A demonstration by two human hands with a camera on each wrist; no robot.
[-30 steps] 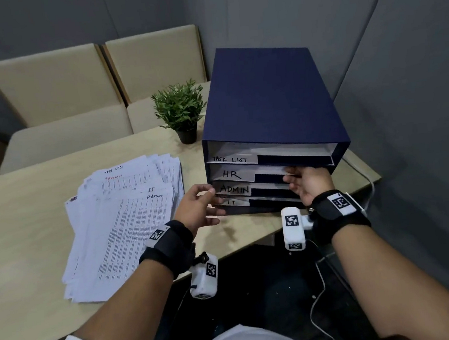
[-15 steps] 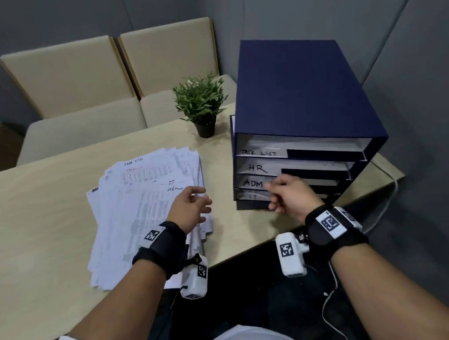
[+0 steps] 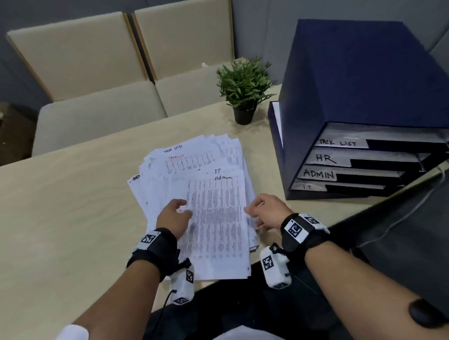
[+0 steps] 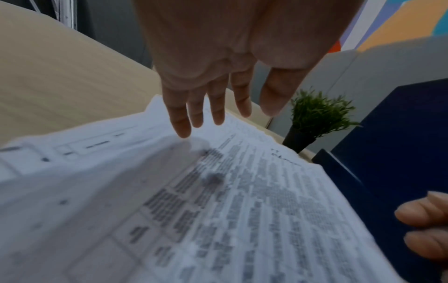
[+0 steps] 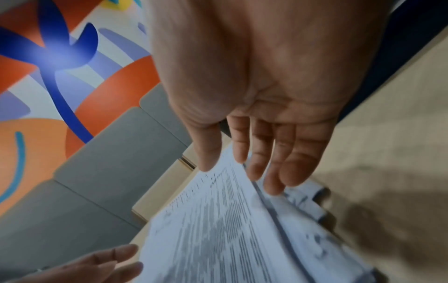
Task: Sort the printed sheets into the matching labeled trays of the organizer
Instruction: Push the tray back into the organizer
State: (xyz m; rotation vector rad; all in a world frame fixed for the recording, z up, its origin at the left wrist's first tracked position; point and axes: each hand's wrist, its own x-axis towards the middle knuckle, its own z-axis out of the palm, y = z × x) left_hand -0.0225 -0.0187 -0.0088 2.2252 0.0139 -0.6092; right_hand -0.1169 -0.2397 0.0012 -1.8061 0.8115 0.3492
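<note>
Between both hands' loose, empty fingers (image 3: 184,215) lies the top sheet (image 3: 217,220)

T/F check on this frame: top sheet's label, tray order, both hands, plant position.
1. The top sheet is handwritten "admin". True.
2. The organizer trays read, top down, IT, ADMIN, HR, TASK LIST. False: TASK LIST tops, IT bottom.
3. The left hand grips a sheet. False: fingers straight over the paper stack.
4. The right hand is at the stack's right edge. True.
5. The potted plant stands on the organizer. False: on the table beside it.
</note>
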